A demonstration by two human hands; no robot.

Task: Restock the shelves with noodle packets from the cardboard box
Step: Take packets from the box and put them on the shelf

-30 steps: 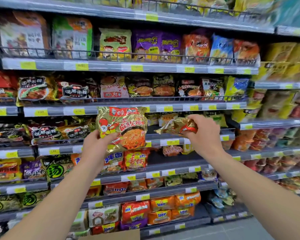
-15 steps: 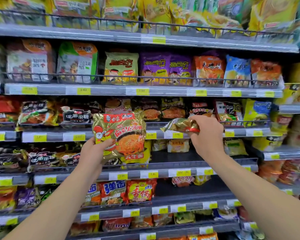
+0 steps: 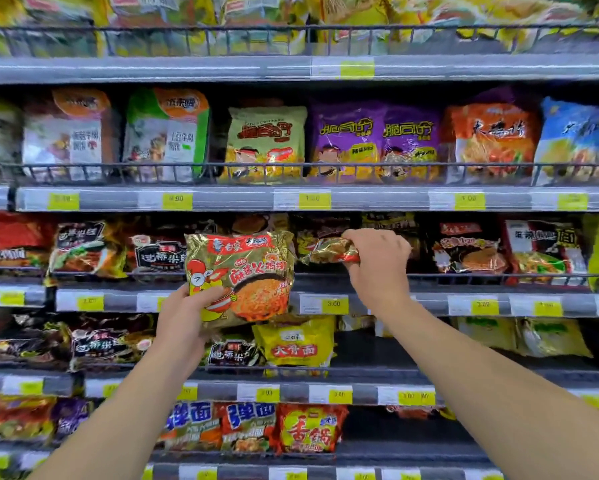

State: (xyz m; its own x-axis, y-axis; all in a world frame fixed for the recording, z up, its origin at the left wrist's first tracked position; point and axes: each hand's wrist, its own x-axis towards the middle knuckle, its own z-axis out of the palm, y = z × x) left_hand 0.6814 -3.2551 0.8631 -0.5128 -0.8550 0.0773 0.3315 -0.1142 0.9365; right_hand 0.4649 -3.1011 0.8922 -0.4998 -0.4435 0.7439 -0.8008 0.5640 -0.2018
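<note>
Now two gold noodle packets are raised before the crowded shelves [image 3: 291,199]: the left hand [image 3: 183,320] pinches one gold noodle packet [image 3: 239,277] upright by its lower corner, while the right hand [image 3: 377,261] curls its fingers round a second packet [image 3: 332,254], nearer the wire rail [image 3: 464,277] than earlier.

Bright even store light, motion-blurred top, curved edges
</note>
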